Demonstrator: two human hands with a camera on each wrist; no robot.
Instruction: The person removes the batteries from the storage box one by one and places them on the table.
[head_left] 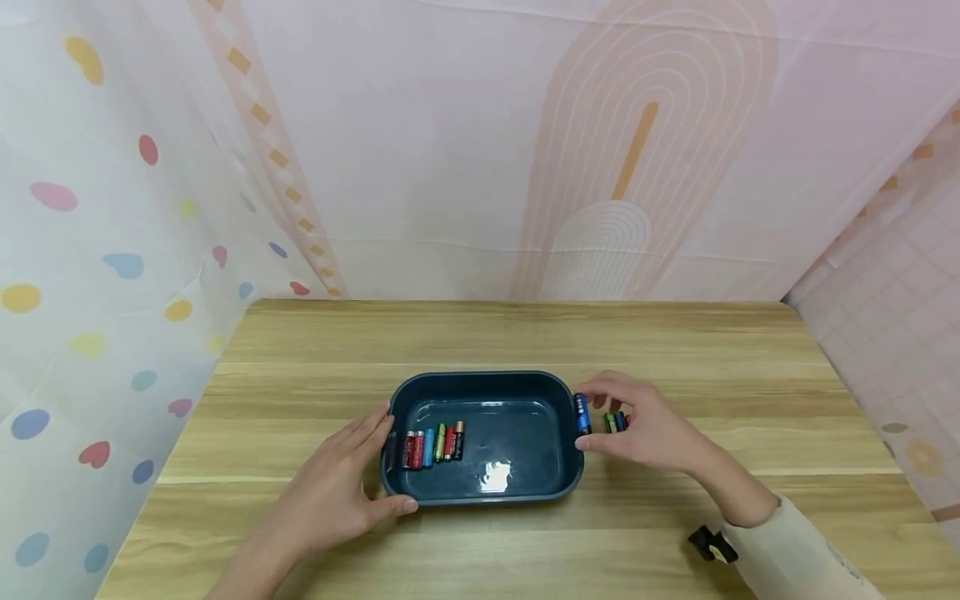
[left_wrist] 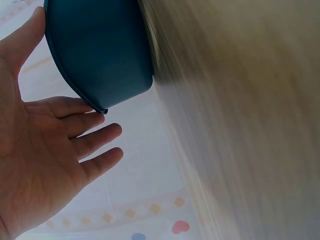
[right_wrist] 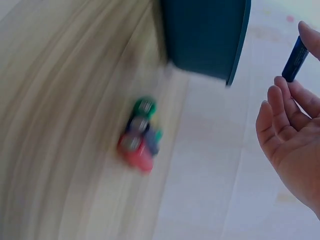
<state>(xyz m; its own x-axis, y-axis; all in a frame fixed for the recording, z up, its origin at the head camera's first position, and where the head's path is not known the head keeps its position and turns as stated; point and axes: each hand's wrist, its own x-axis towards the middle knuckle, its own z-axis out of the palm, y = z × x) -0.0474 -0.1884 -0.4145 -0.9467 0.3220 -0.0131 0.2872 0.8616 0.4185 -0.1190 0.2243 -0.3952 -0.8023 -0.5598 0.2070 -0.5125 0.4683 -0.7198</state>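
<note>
My left hand [head_left: 341, 483] touches the left end of a dark teal plastic basin [head_left: 491, 501], its fingers and thumb spread along the rim; the left wrist view shows those fingers [left_wrist: 92, 142] mostly straight. Between thumb and fingertips, my right hand [head_left: 645, 423] pinches a blue battery [head_left: 582, 414] just above the basin's right rim. The battery [right_wrist: 295, 60] appears tilted in the right wrist view. Inside the basin, toward its left side, lies a row of several batteries [head_left: 428, 448], coloured red, light blue, green and black.
More batteries [head_left: 618, 422], green, blue and red, lie on the wooden table [head_left: 480, 550] under my right hand; they look blurred in the right wrist view. A small black object [head_left: 712, 544] sits by the right sleeve [head_left: 795, 554]. Patterned cloth [head_left: 420, 167] hangs behind the table.
</note>
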